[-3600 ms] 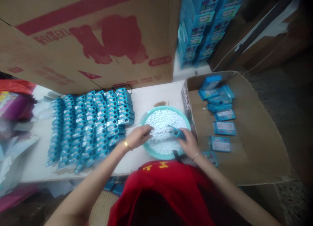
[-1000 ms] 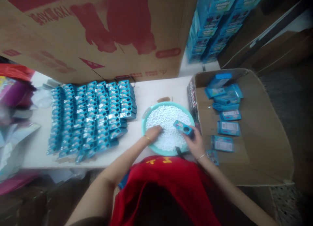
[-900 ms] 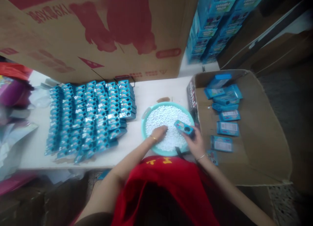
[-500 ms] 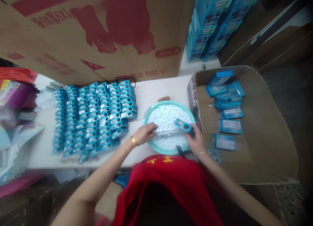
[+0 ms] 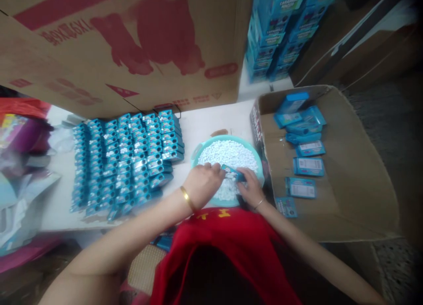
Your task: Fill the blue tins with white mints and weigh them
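Observation:
Over the green basin (image 5: 194,159) of small white pellets (image 5: 228,153), both hands meet at a small blue box (image 5: 238,174). My right hand (image 5: 251,188) is closed round the right end of the box and holds it tilted above the pellets. My left hand (image 5: 205,184), with a gold bangle at its wrist, is at the left end of the box, its fingers curled together. What lies between those fingers is hidden. White pellets show near the middle of the box, but whether they are on it or behind it I cannot tell.
Left of the basin, several rows of blue boxes (image 5: 127,164) stand packed together. An open carton (image 5: 350,186) on the right holds several loose blue boxes (image 5: 309,166). Behind are a large printed carton (image 5: 132,41) and stacked blue cartons (image 5: 274,36). Plastic bags (image 5: 29,203) lie far left.
My left hand has lifted from the pellets and moved right to the blue box. My right hand has brought the box slightly left and lower, towards the left hand.

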Motion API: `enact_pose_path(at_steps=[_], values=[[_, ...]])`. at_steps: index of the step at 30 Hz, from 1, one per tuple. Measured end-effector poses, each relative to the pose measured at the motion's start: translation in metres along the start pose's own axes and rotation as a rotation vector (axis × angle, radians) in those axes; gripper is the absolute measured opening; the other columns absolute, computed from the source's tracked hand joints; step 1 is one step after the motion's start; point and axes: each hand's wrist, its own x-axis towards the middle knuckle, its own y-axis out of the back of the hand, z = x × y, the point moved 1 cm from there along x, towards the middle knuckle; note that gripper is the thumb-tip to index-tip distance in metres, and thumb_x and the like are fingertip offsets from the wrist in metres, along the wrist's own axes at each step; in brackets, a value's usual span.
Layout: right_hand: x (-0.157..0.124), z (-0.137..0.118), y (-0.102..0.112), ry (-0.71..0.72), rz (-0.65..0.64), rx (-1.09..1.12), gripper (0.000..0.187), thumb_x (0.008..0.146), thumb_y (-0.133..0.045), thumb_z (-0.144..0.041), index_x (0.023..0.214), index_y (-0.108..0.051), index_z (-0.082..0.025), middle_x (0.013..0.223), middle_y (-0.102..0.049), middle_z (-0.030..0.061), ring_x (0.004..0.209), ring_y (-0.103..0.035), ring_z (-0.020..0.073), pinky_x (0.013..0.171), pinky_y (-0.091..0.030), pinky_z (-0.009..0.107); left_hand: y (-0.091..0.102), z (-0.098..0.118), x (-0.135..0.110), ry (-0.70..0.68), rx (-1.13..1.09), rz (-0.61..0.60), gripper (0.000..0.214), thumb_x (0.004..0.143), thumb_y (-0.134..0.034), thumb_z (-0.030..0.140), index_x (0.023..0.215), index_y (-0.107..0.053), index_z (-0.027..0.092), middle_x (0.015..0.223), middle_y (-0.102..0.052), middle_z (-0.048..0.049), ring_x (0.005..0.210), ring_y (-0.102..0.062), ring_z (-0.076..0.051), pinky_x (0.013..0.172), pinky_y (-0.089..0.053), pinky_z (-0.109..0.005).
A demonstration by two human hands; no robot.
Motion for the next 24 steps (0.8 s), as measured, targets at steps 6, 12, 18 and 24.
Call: enact_pose_path(at_steps=[6, 12, 18, 24], values=[[-0.001, 0.006, 0.006, -0.067, 0.027, 0.039, 0.040, 0.078, -0.049, -0.018, 0.119, -0.053, -0.022, 0.115, -0.060, 0.0097, 0.112, -0.054, 0.0263, 0.101, -0.041, 0.050, -0.023, -0.029, -0.005, 0.103, -0.129, 0.075, 0.016, 0.092, -0.041, 0.015, 0.096, -0.056, 0.016, 0.091, -0.057, -0.0080, 0.083, -0.057, -0.020, 0.069, -0.046, -0.030], [-0.001, 0.016, 0.022, -0.173, 0.117, 0.053, 0.036, 0.082, -0.056, -0.027, 0.117, -0.053, -0.022, 0.113, -0.060, 0.0092, 0.107, -0.057, 0.0252, 0.095, -0.046, 0.044, -0.143, -0.061, 0.026, 0.213, -0.326, -0.121, 0.016, 0.088, -0.043, 0.015, 0.098, -0.055, 0.016, 0.100, -0.057, -0.0108, 0.091, -0.058, -0.023, 0.075, -0.047, -0.034], [0.001, 0.020, 0.028, -0.253, 0.189, 0.093, 0.040, 0.081, -0.062, -0.036, 0.117, -0.053, -0.021, 0.113, -0.060, 0.0085, 0.106, -0.056, 0.0239, 0.094, -0.045, 0.041, -0.203, -0.026, 0.076, 0.075, -0.556, -0.047, 0.019, 0.086, -0.047, 0.020, 0.104, -0.055, 0.019, 0.108, -0.058, -0.0080, 0.100, -0.056, -0.021, 0.087, -0.044, -0.032], [-0.002, 0.031, 0.018, -0.384, 0.236, 0.201, 0.047, 0.076, -0.067, -0.041, 0.116, -0.052, -0.020, 0.110, -0.060, 0.0079, 0.101, -0.058, 0.0228, 0.094, -0.044, 0.041, -0.210, -0.024, 0.077, 0.026, -0.745, 0.038, 0.025, 0.084, -0.050, 0.023, 0.108, -0.054, 0.017, 0.105, -0.060, -0.0060, 0.092, -0.057, -0.018, 0.085, -0.045, -0.031]])
